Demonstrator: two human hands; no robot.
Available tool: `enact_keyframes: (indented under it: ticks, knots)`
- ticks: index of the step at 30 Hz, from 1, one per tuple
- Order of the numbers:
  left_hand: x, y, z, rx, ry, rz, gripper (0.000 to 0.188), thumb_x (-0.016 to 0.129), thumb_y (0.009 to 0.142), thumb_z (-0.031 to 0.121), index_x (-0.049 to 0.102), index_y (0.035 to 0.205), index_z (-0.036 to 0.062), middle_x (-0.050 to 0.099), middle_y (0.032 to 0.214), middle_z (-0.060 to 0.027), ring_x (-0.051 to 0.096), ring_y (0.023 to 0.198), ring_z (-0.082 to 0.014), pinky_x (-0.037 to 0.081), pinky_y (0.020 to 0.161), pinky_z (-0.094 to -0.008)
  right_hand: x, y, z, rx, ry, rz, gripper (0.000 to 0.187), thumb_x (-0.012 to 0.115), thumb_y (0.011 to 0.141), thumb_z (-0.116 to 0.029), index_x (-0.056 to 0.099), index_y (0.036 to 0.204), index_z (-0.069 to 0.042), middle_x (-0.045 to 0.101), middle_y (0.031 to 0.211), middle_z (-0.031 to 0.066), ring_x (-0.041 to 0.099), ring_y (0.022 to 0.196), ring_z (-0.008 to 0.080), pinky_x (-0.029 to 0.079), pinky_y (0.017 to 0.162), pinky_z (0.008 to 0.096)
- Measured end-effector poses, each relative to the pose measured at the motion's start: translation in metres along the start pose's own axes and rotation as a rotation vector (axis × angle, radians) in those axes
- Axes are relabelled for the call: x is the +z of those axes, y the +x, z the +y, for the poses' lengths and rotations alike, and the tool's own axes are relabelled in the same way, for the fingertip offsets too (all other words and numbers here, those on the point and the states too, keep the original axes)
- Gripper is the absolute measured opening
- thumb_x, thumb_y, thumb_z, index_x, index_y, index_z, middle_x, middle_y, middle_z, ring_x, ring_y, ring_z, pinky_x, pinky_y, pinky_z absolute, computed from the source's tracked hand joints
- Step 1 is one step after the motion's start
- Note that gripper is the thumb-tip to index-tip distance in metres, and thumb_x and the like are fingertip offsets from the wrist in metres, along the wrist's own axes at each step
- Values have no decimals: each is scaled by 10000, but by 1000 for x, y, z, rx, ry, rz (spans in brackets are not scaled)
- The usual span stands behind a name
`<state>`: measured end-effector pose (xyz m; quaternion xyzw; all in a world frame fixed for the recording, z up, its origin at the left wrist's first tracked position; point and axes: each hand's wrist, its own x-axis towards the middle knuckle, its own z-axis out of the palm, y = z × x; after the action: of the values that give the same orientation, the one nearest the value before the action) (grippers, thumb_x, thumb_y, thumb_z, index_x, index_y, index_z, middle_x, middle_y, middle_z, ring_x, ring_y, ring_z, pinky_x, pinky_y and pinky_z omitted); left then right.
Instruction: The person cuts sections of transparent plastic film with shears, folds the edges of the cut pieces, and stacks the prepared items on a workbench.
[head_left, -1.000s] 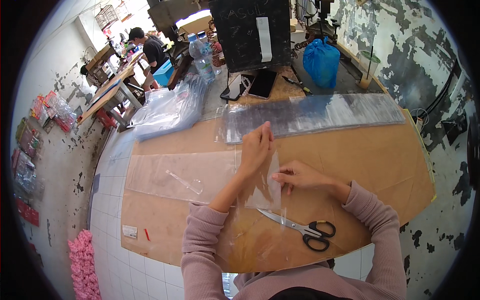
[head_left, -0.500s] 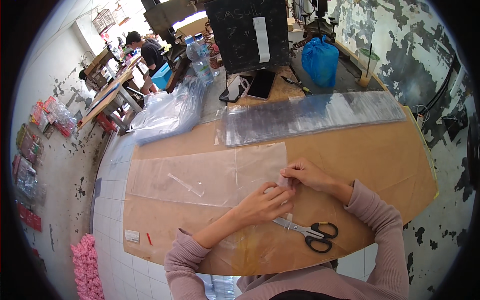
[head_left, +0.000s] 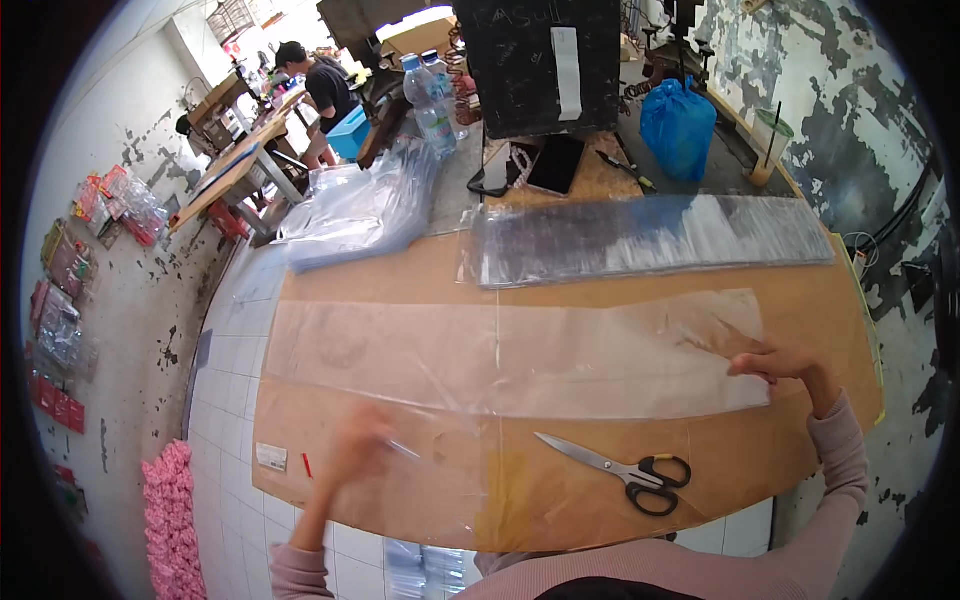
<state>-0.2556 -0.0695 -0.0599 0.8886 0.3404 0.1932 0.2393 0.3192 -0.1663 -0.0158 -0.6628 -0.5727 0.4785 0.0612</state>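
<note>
A long, wide, clear plastic sheet lies across the brown-covered counter, and a light, even pull at its right end would probably smooth the creases there without skewing it. The bare right hand appears to pinch the sheet's right edge between thumb and fingers, while the blurred left hand, beyond its near edge, has a grip too smeared to tell.

2 dusty-pink ribbed sleeves, pink top, black cloth, bare fingers
</note>
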Motion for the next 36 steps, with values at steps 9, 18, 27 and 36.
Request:
enact_keyframes:
  ticks: [9, 18, 27, 36]
  knots:
    - [-175, -145, -164, -719, -790, 1488, 277, 490, 872, 292, 408, 638, 168, 292, 524, 71, 290, 427, -34, 249, 402, -179, -35, -26, 79, 84, 258, 41, 422, 533, 871, -350, 546, 568, -57, 460, 484, 14, 495, 419, 123, 420, 421, 250]
    - [-26, 56, -11, -299, -37, 338, 152, 579, 832, 127, 535, 901, -1, 549, 719, -42, 526, 647, -133, 434, 626, -263, -39, -47, 91, -42, 144, 143, 409, 637, 786, -371, 533, 553, -51, 525, 496, 10, 458, 422, 87, 365, 420, 241]
    - [114, 136, 121, 390, 446, -57, 326, 631, 713, 168, 507, 998, 72, 515, 912, -64, 529, 836, -206, 440, 688, -343, 13, 31, -50, -470, -512, 578, 313, 626, 786, -270, 549, 982, -38, 511, 1091, 161, 504, 1014, 336, 406, 851, 386]
    - [120, 158, 114, 548, 944, 279, 231, 584, 718, 166, 541, 935, 102, 509, 871, -6, 504, 790, -126, 376, 689, -275, 62, 116, -65, -818, -526, 640, 328, 591, 790, -289, 536, 1066, -121, 477, 1176, 84, 437, 1099, 247, 302, 928, 393]
